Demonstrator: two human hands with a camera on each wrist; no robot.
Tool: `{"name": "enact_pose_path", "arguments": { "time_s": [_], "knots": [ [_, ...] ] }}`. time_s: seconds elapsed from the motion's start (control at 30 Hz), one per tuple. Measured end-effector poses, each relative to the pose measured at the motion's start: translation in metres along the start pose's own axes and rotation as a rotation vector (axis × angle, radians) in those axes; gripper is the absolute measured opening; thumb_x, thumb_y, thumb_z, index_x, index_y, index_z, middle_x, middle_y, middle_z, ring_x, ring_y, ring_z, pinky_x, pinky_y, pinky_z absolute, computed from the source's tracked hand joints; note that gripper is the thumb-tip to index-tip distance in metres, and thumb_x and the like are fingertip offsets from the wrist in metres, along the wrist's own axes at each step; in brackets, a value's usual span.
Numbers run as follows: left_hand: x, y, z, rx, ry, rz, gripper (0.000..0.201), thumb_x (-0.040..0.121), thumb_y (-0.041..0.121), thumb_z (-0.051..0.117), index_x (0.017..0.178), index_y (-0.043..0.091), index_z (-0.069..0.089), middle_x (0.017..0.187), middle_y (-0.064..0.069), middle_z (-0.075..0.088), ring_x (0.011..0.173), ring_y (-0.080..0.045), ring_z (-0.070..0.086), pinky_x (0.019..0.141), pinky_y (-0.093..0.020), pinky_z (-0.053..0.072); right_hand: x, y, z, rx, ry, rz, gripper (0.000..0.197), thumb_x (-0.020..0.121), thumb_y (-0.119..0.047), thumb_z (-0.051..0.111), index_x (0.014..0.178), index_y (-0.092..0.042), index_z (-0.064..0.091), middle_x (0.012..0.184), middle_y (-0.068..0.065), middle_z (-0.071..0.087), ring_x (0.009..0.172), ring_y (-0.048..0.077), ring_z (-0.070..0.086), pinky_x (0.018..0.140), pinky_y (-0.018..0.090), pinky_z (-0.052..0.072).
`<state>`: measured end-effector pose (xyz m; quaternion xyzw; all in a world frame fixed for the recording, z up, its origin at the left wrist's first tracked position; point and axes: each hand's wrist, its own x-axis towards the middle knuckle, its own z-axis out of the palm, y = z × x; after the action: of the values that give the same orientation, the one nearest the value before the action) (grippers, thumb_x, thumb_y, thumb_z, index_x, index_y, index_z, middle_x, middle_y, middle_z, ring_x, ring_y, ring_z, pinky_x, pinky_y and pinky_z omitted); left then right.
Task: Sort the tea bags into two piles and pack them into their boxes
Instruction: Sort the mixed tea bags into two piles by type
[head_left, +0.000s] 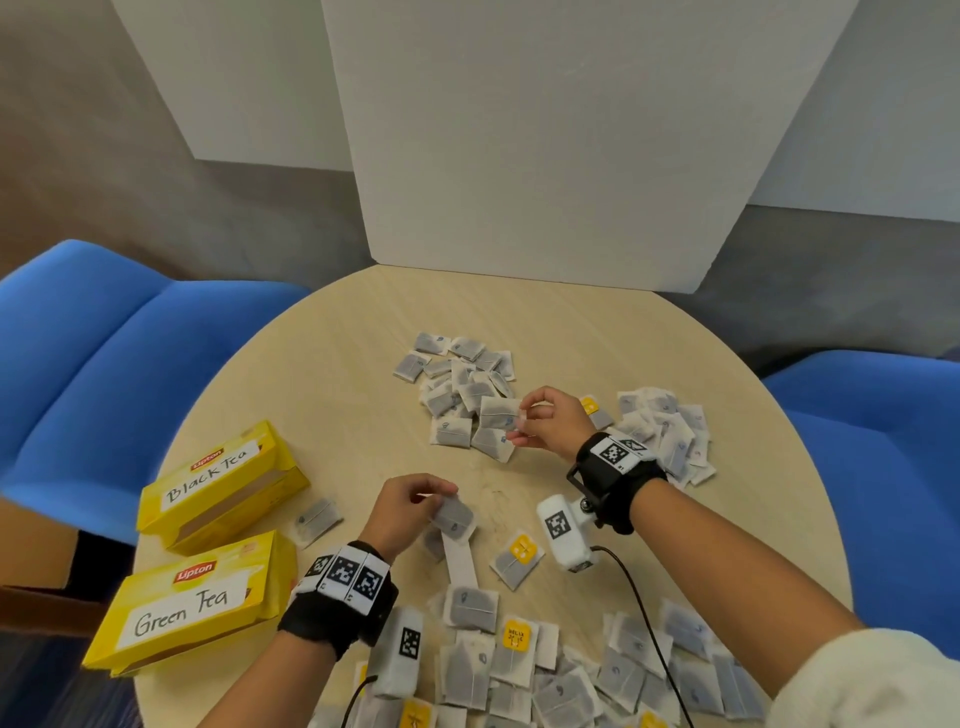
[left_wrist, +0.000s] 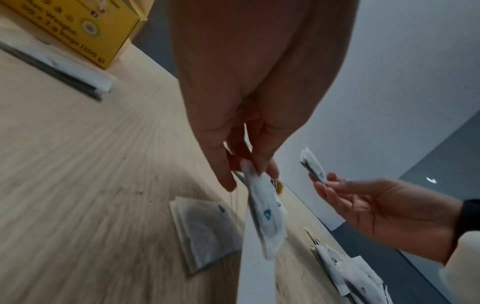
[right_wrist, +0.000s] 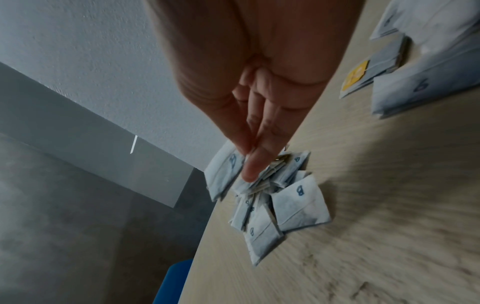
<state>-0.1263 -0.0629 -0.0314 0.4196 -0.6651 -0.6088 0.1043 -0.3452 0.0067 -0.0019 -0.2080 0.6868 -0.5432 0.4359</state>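
My left hand pinches a grey tea bag by its top edge, just above the table's middle; the bag hangs from the fingers and bears a blue mark. My right hand pinches another tea bag over the far pile of bags marked B. A second sorted pile lies to the right. A mixed heap lies at the near edge. The yellow Black Tea box and Green Tea box stand at the left.
A lone tea bag lies beside the boxes, and one with a yellow tag sits near a white paper strip. The round wooden table is flanked by blue chairs. White boards stand behind.
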Motion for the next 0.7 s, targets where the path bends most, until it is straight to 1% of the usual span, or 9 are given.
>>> {"name": "enact_pose_path", "arguments": {
  "time_s": [0.17, 0.23, 0.27, 0.3, 0.37, 0.43, 0.5, 0.6, 0.7],
  "knots": [
    [-0.002, 0.002, -0.003, -0.025, 0.051, 0.007, 0.027, 0.083, -0.006, 0.064, 0.092, 0.019, 0.071, 0.101, 0.001, 0.067, 0.084, -0.018, 0.063, 0.074, -0.021, 0.053, 0.005, -0.005, 0.001, -0.034, -0.037, 0.020, 0.026, 0.085, 0.020, 0.049, 0.094, -0.003, 0.056, 0.078, 0.011, 0.059, 0.061, 0.016, 0.069, 0.058, 0.025, 0.058],
    [-0.004, 0.002, -0.004, -0.047, 0.072, 0.000, 0.029, 0.080, -0.008, 0.066, 0.093, 0.018, 0.071, 0.101, 0.000, 0.067, 0.081, -0.019, 0.064, 0.076, -0.028, 0.054, 0.012, -0.013, 0.006, -0.088, -0.044, -0.025, 0.036, 0.086, 0.015, 0.052, 0.115, -0.006, 0.055, 0.107, 0.010, 0.062, 0.090, 0.022, 0.068, 0.076, 0.036, 0.059],
    [-0.004, 0.002, -0.005, -0.070, 0.083, -0.007, 0.030, 0.078, -0.008, 0.067, 0.092, 0.018, 0.071, 0.100, -0.002, 0.068, 0.080, -0.020, 0.063, 0.078, -0.033, 0.054, 0.013, -0.018, 0.009, -0.138, -0.055, -0.061, 0.045, 0.088, 0.010, 0.054, 0.127, -0.011, 0.050, 0.126, 0.008, 0.055, 0.107, 0.024, 0.061, 0.085, 0.041, 0.056],
    [-0.005, 0.002, -0.005, -0.102, 0.093, -0.014, 0.030, 0.078, -0.008, 0.068, 0.092, 0.019, 0.071, 0.098, -0.005, 0.069, 0.079, -0.021, 0.063, 0.080, -0.037, 0.054, 0.013, -0.021, 0.012, -0.191, -0.071, -0.089, 0.053, 0.089, 0.004, 0.056, 0.136, -0.016, 0.043, 0.134, 0.005, 0.046, 0.115, 0.026, 0.055, 0.086, 0.043, 0.054],
    [-0.006, 0.003, -0.004, -0.185, 0.096, -0.030, 0.030, 0.078, -0.007, 0.069, 0.094, 0.018, 0.071, 0.095, -0.009, 0.071, 0.079, -0.021, 0.063, 0.080, -0.038, 0.053, 0.004, -0.020, 0.019, -0.289, -0.122, -0.090, 0.059, 0.090, -0.005, 0.061, 0.141, -0.020, 0.037, 0.128, 0.001, 0.040, 0.106, 0.025, 0.054, 0.072, 0.037, 0.053],
    [-0.008, 0.005, -0.002, -0.287, 0.075, -0.040, 0.027, 0.080, -0.004, 0.069, 0.099, 0.014, 0.071, 0.096, -0.010, 0.071, 0.083, -0.023, 0.065, 0.081, -0.036, 0.053, -0.009, -0.006, 0.026, -0.451, -0.243, -0.041, 0.053, 0.085, -0.014, 0.069, 0.133, -0.017, 0.047, 0.121, 0.004, 0.049, 0.102, 0.019, 0.054, 0.067, 0.033, 0.054],
    [-0.011, 0.008, 0.000, -0.390, 0.058, -0.058, 0.024, 0.084, 0.001, 0.066, 0.106, 0.008, 0.068, 0.102, -0.008, 0.069, 0.089, -0.023, 0.066, 0.079, -0.033, 0.056, -0.023, 0.015, 0.029, -0.539, -0.357, 0.040, 0.038, 0.077, -0.018, 0.077, 0.111, -0.017, 0.059, 0.106, 0.004, 0.060, 0.093, 0.018, 0.060, 0.069, 0.034, 0.056],
    [-0.014, 0.004, 0.002, -0.460, 0.063, -0.098, 0.020, 0.090, 0.004, 0.058, 0.109, 0.004, 0.066, 0.101, -0.011, 0.067, 0.085, -0.021, 0.065, 0.070, -0.027, 0.058, -0.031, 0.039, 0.022, -0.591, -0.300, 0.060, 0.022, 0.071, -0.014, 0.082, 0.077, -0.021, 0.062, 0.072, 0.001, 0.060, 0.069, 0.018, 0.060, 0.074, 0.041, 0.057],
    [-0.019, -0.008, 0.002, -0.375, 0.101, -0.142, 0.016, 0.091, 0.000, 0.057, 0.102, 0.002, 0.067, 0.091, -0.016, 0.065, 0.076, -0.023, 0.064, 0.072, -0.033, 0.057, -0.030, 0.031, 0.012, -0.466, -0.235, 0.117, 0.015, 0.077, -0.003, 0.076, 0.073, -0.013, 0.065, 0.070, 0.007, 0.065, 0.056, 0.016, 0.064, 0.062, 0.032, 0.058]
  ]
}}
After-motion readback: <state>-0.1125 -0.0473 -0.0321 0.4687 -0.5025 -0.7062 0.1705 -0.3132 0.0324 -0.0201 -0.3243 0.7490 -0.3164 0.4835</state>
